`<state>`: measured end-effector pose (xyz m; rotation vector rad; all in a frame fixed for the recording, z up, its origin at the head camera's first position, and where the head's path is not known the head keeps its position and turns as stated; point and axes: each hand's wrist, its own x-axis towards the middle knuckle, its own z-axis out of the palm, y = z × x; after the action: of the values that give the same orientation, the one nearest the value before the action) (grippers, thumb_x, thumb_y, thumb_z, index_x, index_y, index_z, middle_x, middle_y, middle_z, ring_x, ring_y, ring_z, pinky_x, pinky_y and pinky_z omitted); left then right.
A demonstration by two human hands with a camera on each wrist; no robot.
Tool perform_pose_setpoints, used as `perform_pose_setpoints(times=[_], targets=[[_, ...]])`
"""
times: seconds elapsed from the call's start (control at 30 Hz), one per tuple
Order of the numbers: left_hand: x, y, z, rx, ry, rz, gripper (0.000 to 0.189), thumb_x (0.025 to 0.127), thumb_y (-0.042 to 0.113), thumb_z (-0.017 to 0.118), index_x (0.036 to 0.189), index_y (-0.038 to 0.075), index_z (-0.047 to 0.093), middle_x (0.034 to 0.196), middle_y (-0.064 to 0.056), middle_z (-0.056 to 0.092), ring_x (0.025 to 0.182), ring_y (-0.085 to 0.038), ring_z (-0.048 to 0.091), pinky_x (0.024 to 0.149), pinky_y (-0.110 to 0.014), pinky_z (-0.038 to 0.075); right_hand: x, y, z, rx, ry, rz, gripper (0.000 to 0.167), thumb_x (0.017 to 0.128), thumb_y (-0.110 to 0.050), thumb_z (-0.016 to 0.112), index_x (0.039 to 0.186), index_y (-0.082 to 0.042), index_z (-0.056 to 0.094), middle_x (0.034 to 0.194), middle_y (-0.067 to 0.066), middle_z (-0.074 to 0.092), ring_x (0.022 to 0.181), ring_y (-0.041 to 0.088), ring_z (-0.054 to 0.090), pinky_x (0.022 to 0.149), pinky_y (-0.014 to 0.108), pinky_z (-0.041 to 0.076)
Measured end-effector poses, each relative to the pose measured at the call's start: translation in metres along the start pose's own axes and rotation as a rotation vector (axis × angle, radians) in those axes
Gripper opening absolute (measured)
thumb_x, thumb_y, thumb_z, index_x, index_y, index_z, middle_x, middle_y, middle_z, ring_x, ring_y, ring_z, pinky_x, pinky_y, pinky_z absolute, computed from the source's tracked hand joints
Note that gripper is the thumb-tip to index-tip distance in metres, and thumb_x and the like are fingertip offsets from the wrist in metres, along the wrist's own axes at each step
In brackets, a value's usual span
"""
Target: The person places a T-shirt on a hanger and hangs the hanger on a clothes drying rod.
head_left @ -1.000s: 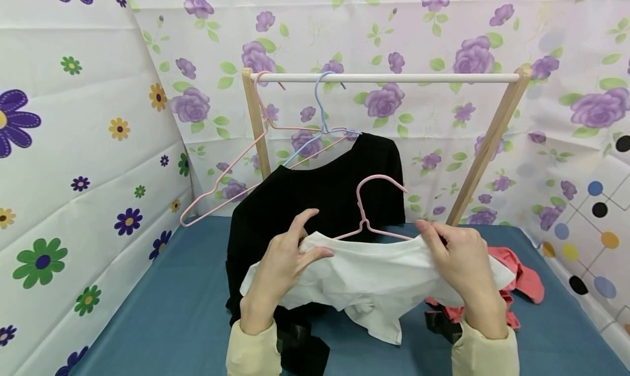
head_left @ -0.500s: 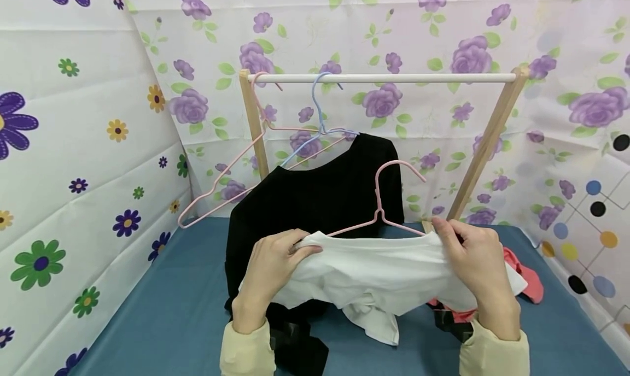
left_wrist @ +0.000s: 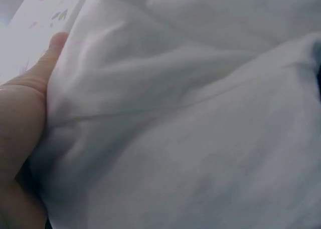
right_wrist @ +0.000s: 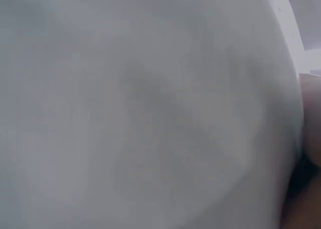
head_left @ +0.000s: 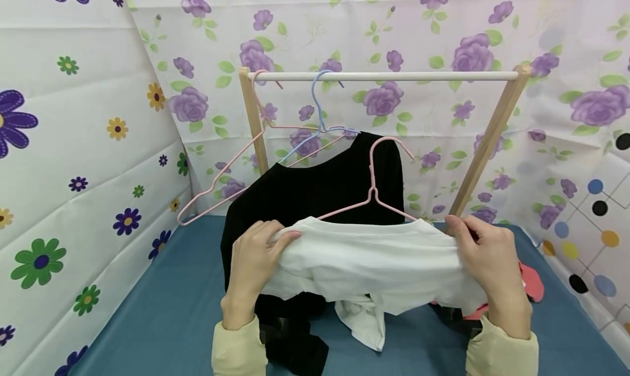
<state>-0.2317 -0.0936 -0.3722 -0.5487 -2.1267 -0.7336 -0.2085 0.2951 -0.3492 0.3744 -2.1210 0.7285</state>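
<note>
A white shirt (head_left: 364,261) is stretched between both hands in the head view, with a pink hanger (head_left: 373,193) inside its neckline. The hanger's hook stands up above the collar; its lower part is hidden in the cloth. My left hand (head_left: 253,261) pinches the shirt's left shoulder between thumb and fingers. At the other shoulder, my right hand (head_left: 492,258) grips the cloth, thumb on top. White fabric (left_wrist: 175,129) fills most of the left wrist view, the left thumb at its edge. The right wrist view also holds mostly white cloth (right_wrist: 150,113).
Behind the shirt stands a rack with a white rail (head_left: 423,76) and wooden legs. From it hang an empty pink hanger (head_left: 221,171) and a blue hanger (head_left: 319,105) bearing a black garment (head_left: 305,195). Coral cloth (head_left: 531,282) lies on the blue table (head_left: 157,305) at the right.
Both hands have drawn apart, pulling the white shirt wider. The pink hanger in it has risen with the collar. My left index finger, raised earlier, has folded down onto the cloth.
</note>
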Motion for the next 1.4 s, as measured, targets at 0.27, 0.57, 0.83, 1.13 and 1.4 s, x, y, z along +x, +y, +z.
perform_pose_setpoints(times=[0.27,0.57,0.83,1.13,1.4], targets=[[0.001,-0.005,-0.002,-0.011,0.138,0.032,0.035,0.089,0.047,0.066,0.078,0.015,0.067,0.071,0.002,0.061,0.063,-0.013,0.055,0.054,-0.034,0.046,-0.002,0.015,-0.003,0.059,0.110,-0.023,0.046,0.095,-0.015,0.067,0.057,-0.018,0.041,0.050,-0.009,0.028,0.040,0.003,0.023,0.041,0.020,0.019],[0.002,-0.005,-0.005,-0.040,0.177,0.008,0.043,0.089,0.053,0.061,0.077,0.012,0.067,0.070,0.000,0.061,0.061,-0.014,0.054,0.054,-0.035,0.043,-0.004,0.032,-0.001,0.080,0.229,0.033,0.048,0.098,-0.020,0.063,0.055,-0.013,0.042,0.048,-0.007,0.030,0.041,0.003,0.025,0.042,0.022,0.017],[0.003,-0.006,-0.009,-0.030,0.186,-0.011,0.041,0.087,0.051,0.065,0.075,0.012,0.067,0.070,0.000,0.063,0.061,-0.015,0.055,0.055,-0.037,0.044,-0.005,0.048,0.007,0.087,0.275,0.076,0.048,0.098,-0.019,0.063,0.055,-0.009,0.044,0.048,-0.004,0.032,0.042,0.003,0.026,0.044,0.022,0.017],[0.004,-0.003,-0.007,-0.041,0.204,-0.029,0.046,0.088,0.055,0.061,0.074,0.011,0.067,0.068,0.000,0.061,0.059,-0.014,0.052,0.054,-0.036,0.042,-0.010,0.059,0.010,0.095,0.270,0.138,0.047,0.097,-0.017,0.064,0.055,-0.012,0.043,0.048,-0.003,0.033,0.042,0.003,0.026,0.043,0.022,0.019],[0.005,0.000,0.000,-0.053,0.231,-0.036,0.047,0.088,0.055,0.060,0.072,0.011,0.066,0.065,0.000,0.059,0.057,-0.014,0.050,0.053,-0.036,0.041,-0.014,0.063,0.013,0.147,0.295,0.183,0.047,0.098,-0.017,0.061,0.055,-0.007,0.046,0.050,-0.003,0.035,0.045,0.003,0.028,0.045,0.022,0.020]])
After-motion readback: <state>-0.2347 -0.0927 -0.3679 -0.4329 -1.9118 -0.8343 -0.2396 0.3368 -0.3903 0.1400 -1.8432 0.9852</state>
